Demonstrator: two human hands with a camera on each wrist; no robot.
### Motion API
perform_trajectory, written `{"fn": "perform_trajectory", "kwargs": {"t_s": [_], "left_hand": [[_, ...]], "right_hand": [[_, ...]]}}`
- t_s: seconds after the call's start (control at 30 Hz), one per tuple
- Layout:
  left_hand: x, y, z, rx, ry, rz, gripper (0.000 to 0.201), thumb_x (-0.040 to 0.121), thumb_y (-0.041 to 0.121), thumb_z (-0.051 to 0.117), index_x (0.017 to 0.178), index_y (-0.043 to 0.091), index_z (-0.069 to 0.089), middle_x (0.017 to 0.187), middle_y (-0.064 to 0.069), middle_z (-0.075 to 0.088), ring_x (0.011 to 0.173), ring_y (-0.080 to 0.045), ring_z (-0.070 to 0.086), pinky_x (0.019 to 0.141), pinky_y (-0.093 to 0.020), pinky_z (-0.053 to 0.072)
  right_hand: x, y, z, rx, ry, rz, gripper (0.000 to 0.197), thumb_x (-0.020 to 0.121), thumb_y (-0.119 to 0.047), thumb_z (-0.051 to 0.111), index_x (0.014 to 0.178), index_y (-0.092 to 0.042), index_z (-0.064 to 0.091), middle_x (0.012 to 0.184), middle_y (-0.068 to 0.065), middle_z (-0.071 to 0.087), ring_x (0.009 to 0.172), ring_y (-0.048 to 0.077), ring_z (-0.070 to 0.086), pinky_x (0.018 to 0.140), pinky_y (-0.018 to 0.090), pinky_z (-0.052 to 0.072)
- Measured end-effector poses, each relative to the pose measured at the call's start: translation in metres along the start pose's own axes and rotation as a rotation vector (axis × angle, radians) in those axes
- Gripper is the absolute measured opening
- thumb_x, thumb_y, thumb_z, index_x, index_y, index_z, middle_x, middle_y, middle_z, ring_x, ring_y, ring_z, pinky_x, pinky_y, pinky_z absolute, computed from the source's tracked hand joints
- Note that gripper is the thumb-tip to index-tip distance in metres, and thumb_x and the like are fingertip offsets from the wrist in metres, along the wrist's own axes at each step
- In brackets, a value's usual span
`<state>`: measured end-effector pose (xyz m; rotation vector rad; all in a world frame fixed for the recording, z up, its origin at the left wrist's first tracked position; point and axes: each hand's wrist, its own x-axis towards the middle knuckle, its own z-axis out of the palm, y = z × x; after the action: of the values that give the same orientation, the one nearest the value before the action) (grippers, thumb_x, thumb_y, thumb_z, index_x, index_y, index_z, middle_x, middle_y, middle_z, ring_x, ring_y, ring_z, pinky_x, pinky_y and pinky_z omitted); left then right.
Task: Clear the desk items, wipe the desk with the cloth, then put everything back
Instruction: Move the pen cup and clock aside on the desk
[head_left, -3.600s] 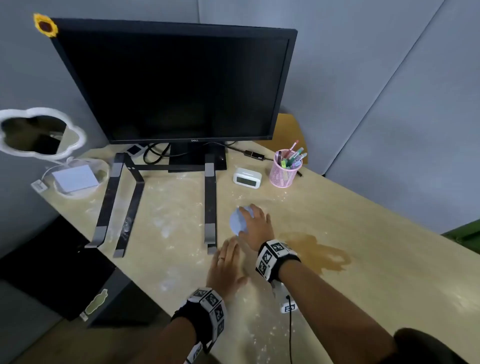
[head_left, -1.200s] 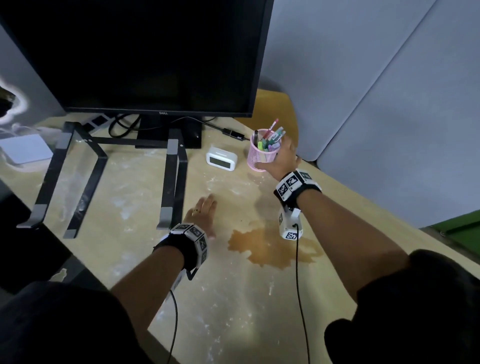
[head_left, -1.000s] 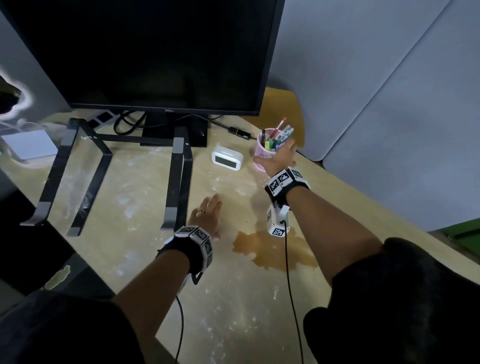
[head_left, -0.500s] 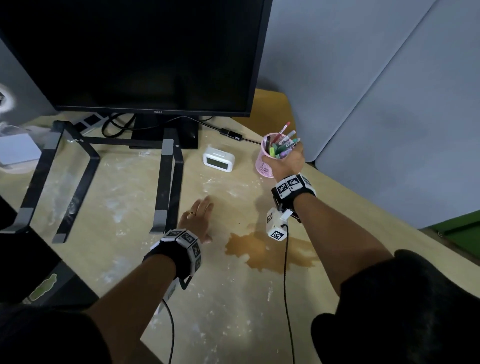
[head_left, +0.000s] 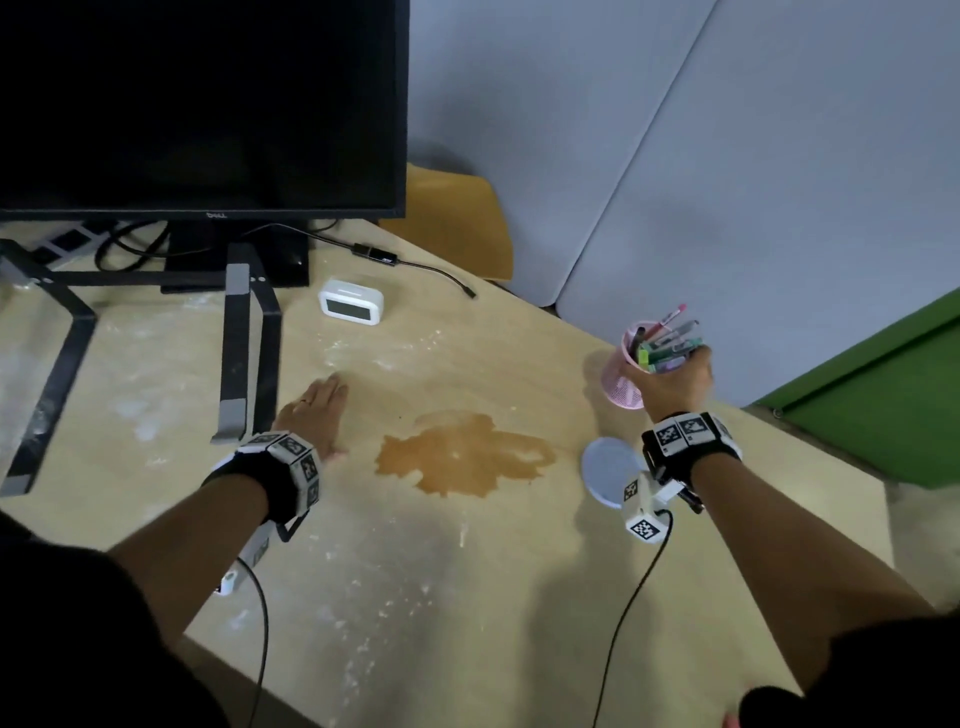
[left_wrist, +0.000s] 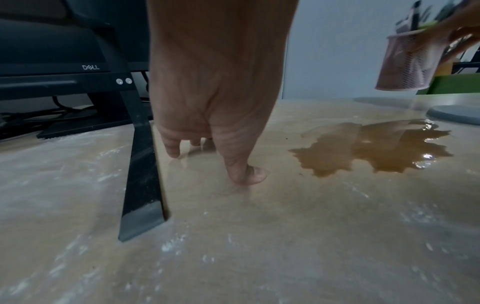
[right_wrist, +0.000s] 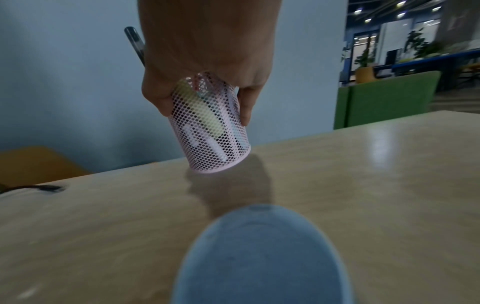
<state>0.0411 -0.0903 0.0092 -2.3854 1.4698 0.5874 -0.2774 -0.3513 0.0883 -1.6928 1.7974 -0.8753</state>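
My right hand (head_left: 670, 379) grips a pink mesh pen holder (head_left: 623, 387) full of pens from above, tilted and just above the desk (head_left: 467, 571) near its far right edge. In the right wrist view the fingers (right_wrist: 245, 105) curl round the pen holder (right_wrist: 213, 131), whose base hovers over the wood. A round pale blue coaster (head_left: 605, 475) lies flat below that wrist. My left hand (head_left: 317, 410) rests flat on the desk, fingers straight, beside the laptop stand leg (head_left: 241, 358). A brown spill (head_left: 462, 457) spreads between the hands.
A black monitor (head_left: 202, 104) stands at the back left over the black laptop stand. A small white clock (head_left: 350, 301) sits by its base, with a cable adapter (head_left: 376, 254) behind. White dust streaks cover the desk. A green partition (head_left: 883, 405) borders the right.
My right hand lifted the pen holder from beside the clock and carried it right, over to the coaster. The left hand stayed flat on the desk. My head view turned right.
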Motion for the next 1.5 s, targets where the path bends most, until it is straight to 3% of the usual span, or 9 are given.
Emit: {"fn": "perform_trajectory", "kwargs": {"t_s": [0.33,0.43,0.53,0.7,1.07,1.17,1.23,1.37,1.5], "left_hand": [[0.001,0.002,-0.001,-0.042,-0.004,-0.012,0.093,0.085,0.028,0.066,0.15,0.006,0.003,0.16,-0.007,-0.009,0.148,-0.027,0.002,0.115,-0.046,0.028],[-0.001,0.003,-0.001,-0.048,0.001,-0.012,0.092,0.085,0.028,0.067,0.15,0.006,0.005,0.16,-0.006,-0.008,0.149,-0.026,0.001,0.113,-0.047,0.031],[-0.001,0.003,-0.002,-0.048,0.007,-0.009,0.091,0.085,0.027,0.067,0.15,0.006,0.006,0.16,-0.005,-0.008,0.149,-0.025,0.002,0.112,-0.047,0.032],[-0.001,0.001,-0.002,-0.037,0.002,0.008,0.092,0.086,0.03,0.065,0.15,0.007,0.003,0.16,-0.005,-0.01,0.149,-0.024,0.0,0.112,-0.046,0.033],[0.001,-0.001,-0.005,-0.067,-0.051,-0.004,0.093,0.086,0.031,0.066,0.15,0.008,0.002,0.16,-0.004,-0.011,0.149,-0.023,-0.002,0.113,-0.046,0.032],[0.005,0.001,-0.019,-0.07,-0.095,-0.015,0.09,0.082,0.033,0.07,0.147,0.007,0.013,0.157,-0.009,0.004,0.145,-0.028,0.011,0.111,-0.046,0.032],[0.011,0.005,-0.03,-0.063,0.001,-0.046,0.077,0.081,0.032,0.07,0.139,0.008,0.026,0.146,-0.009,0.022,0.136,-0.03,0.027,0.102,-0.044,0.039],[0.034,0.002,-0.056,0.035,0.447,-0.142,0.051,0.08,0.011,0.069,0.125,0.005,0.045,0.126,-0.011,0.049,0.113,-0.029,0.053,0.086,-0.041,0.053],[0.069,-0.014,-0.077,0.081,0.479,-0.125,0.071,0.086,0.008,0.058,0.145,0.009,0.018,0.153,-0.005,0.022,0.139,-0.025,0.031,0.105,-0.041,0.04]], "right_hand": [[-0.009,0.063,-0.016,0.054,0.074,0.113,0.079,0.058,-0.021,0.089,0.117,0.004,0.043,0.118,0.021,0.056,0.102,0.031,0.058,0.072,0.026,0.039],[-0.017,0.068,-0.008,-0.006,0.056,0.176,0.104,0.054,-0.022,0.091,0.134,0.005,0.031,0.13,0.022,0.046,0.119,0.033,0.049,0.092,0.034,0.042],[-0.043,0.076,0.006,-0.231,-0.085,0.303,0.121,0.05,-0.042,0.091,0.138,0.006,0.022,0.137,0.023,0.034,0.129,0.038,0.035,0.106,0.044,0.033],[-0.072,0.085,0.025,-0.36,-0.127,0.247,0.118,0.047,-0.052,0.088,0.133,0.003,0.03,0.134,0.021,0.036,0.126,0.038,0.033,0.105,0.051,0.033],[-0.085,0.105,-0.003,-0.374,-0.058,0.273,0.088,0.058,-0.03,0.086,0.124,0.004,0.04,0.127,0.022,0.04,0.118,0.038,0.038,0.098,0.048,0.036],[-0.087,0.108,-0.009,-0.356,-0.054,0.256,0.091,0.057,-0.029,0.087,0.129,0.0,0.039,0.13,0.023,0.04,0.122,0.039,0.037,0.104,0.049,0.03],[-0.087,0.108,-0.009,-0.356,0.002,0.184,0.086,0.059,-0.025,0.086,0.128,0.001,0.043,0.128,0.025,0.044,0.121,0.04,0.039,0.103,0.049,0.029],[-0.085,0.101,0.004,-0.335,-0.017,-0.099,0.044,0.071,-0.007,0.075,0.109,0.007,0.057,0.111,0.028,0.055,0.105,0.044,0.05,0.091,0.051,0.04],[-0.086,0.096,0.023,-0.359,-0.18,-0.337,0.032,0.077,-0.006,0.067,0.108,0.001,0.063,0.111,0.02,0.063,0.102,0.04,0.059,0.09,0.047,0.043]]}}
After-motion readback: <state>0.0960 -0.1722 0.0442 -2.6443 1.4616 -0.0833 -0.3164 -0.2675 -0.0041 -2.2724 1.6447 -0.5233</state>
